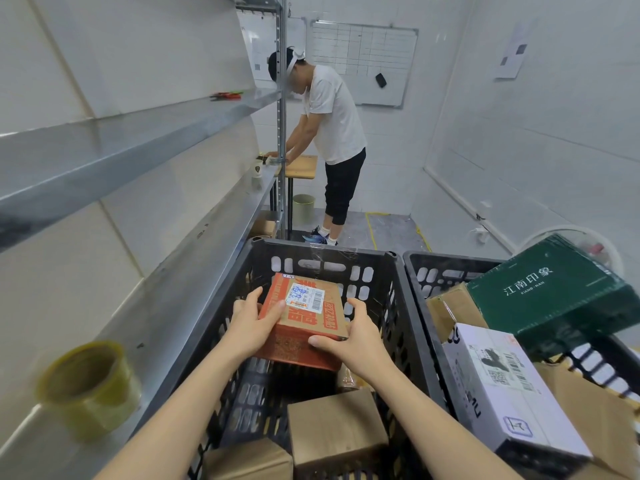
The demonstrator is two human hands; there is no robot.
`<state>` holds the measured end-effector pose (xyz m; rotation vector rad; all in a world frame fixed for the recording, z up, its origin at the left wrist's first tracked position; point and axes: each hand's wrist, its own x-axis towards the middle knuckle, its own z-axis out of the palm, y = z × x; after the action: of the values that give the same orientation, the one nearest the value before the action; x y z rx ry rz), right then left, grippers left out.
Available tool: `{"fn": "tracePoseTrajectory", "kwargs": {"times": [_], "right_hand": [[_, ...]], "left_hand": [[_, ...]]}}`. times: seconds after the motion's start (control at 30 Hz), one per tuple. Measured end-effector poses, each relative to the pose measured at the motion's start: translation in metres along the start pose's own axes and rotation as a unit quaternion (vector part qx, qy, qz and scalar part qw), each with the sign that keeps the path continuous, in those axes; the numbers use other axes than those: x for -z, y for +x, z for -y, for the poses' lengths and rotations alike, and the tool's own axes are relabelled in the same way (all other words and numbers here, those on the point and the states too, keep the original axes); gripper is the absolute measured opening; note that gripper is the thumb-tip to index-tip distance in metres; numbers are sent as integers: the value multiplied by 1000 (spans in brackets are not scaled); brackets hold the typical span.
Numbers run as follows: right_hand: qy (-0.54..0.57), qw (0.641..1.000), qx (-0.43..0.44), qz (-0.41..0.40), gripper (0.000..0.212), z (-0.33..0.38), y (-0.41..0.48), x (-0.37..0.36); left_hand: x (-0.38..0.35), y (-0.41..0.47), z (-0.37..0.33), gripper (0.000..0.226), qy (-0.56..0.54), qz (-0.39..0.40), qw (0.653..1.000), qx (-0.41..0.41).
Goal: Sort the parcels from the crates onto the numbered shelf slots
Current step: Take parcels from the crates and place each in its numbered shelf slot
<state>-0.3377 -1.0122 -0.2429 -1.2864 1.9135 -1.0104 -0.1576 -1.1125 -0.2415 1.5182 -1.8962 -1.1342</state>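
An orange and brown cardboard parcel [304, 317] with a white shipping label sits raised above the left black crate [322, 261]. My left hand [254, 322] grips its left edge, thumb on top. My right hand [356, 336] grips its near right corner. Lower in that crate lie plain brown boxes [334, 427]. The right black crate [420, 268] holds a dark green box [550, 292], a white labelled box [498, 382] and brown cartons. Metal shelves [114, 140] run along the left wall.
A roll of yellowish packing tape [88, 382] stands on the lower shelf [194, 271] near me. A cup [257, 169] sits further along it, and red-handled pliers [227, 95] lie on the upper shelf. Another person [332, 133] bends over a small wooden table [303, 167] at the far end.
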Motion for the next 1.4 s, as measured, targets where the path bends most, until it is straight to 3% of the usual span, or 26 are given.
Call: {"fn": "tracePoseTrajectory", "kwargs": {"times": [0.17, 0.43, 0.73, 0.9, 1.03, 1.23, 1.4], "right_hand": [[-24, 1000, 19, -4, 120, 7, -2, 2], [-26, 999, 31, -1, 109, 7, -3, 4], [-37, 997, 60, 7, 117, 3, -3, 3], [-56, 993, 98, 21, 121, 2, -3, 4], [-44, 994, 98, 20, 123, -1, 3, 0], [-60, 994, 82, 28, 139, -9, 8, -5], [-65, 994, 76, 35, 152, -16, 13, -10]], "left_hand": [[0, -3, -5, 76, 5, 35, 999, -3], [0, -12, -9, 60, -54, 143, 986, -68], [-1, -6, -1, 80, -57, 191, 979, -37], [3, 0, 14, 120, 8, 171, 984, -42], [-5, 10, 31, 139, 50, 159, 985, -46], [-3, -5, 14, 146, 16, 200, 975, -93], [-2, -9, 9, 135, -5, 183, 978, -100]]}}
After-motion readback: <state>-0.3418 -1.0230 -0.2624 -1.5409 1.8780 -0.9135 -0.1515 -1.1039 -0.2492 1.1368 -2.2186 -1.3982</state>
